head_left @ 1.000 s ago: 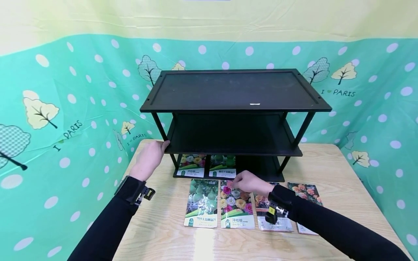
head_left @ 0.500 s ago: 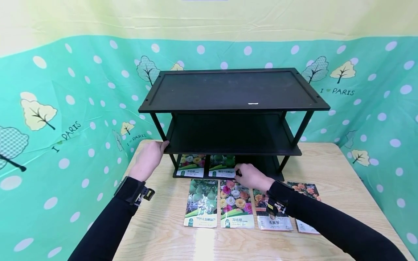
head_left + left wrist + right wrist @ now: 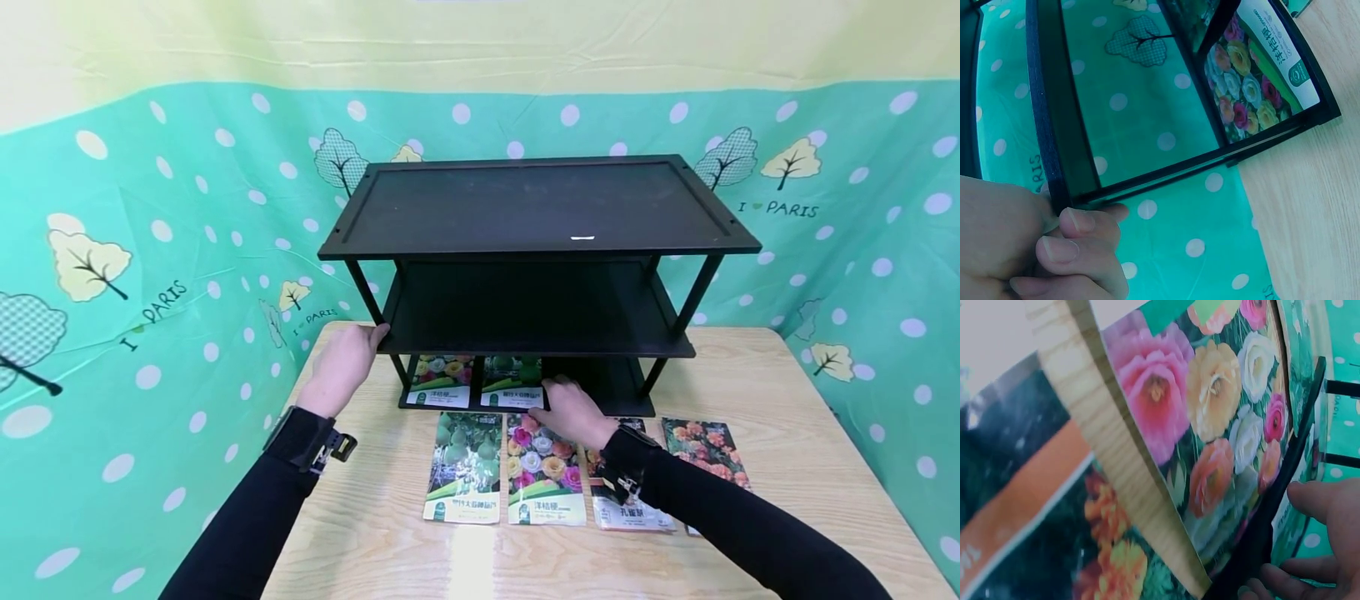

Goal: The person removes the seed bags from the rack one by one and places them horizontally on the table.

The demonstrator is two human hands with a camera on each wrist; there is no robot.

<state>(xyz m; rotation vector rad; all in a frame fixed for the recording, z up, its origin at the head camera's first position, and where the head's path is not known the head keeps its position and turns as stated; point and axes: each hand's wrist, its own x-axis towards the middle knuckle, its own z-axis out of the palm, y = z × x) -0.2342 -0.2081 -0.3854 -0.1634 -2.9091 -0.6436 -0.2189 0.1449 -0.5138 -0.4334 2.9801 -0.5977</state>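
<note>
A black three-tier shelf rack point(image 3: 536, 343) stands on the table. My left hand point(image 3: 345, 367) grips its front left corner at the middle tier, fingers point(image 3: 1079, 250) curled around the frame. On the bottom tier lie a rose-pictured seed packet point(image 3: 438, 395) and, to its right, a green-fruit seed packet point(image 3: 512, 395). My right hand point(image 3: 576, 410) is at the bottom tier's front edge, thumb and fingers spread apart, fingertips right at the green-fruit packet's right side. Below the hand lies another rose-pictured seed packet point(image 3: 1210, 406) on the table.
In a row before the rack also lie a green-fruit packet point(image 3: 462, 471) and two orange-flower packets, one point(image 3: 633, 517) partly under my right forearm, the other point(image 3: 708, 446) farther right. A polka-dot cloth point(image 3: 225, 250) surrounds the wooden table point(image 3: 360, 533).
My right hand has gone from over the rose-pictured packet on the table up to the bottom tier's edge, and its thumb and fingers have spread. My left hand stays put.
</note>
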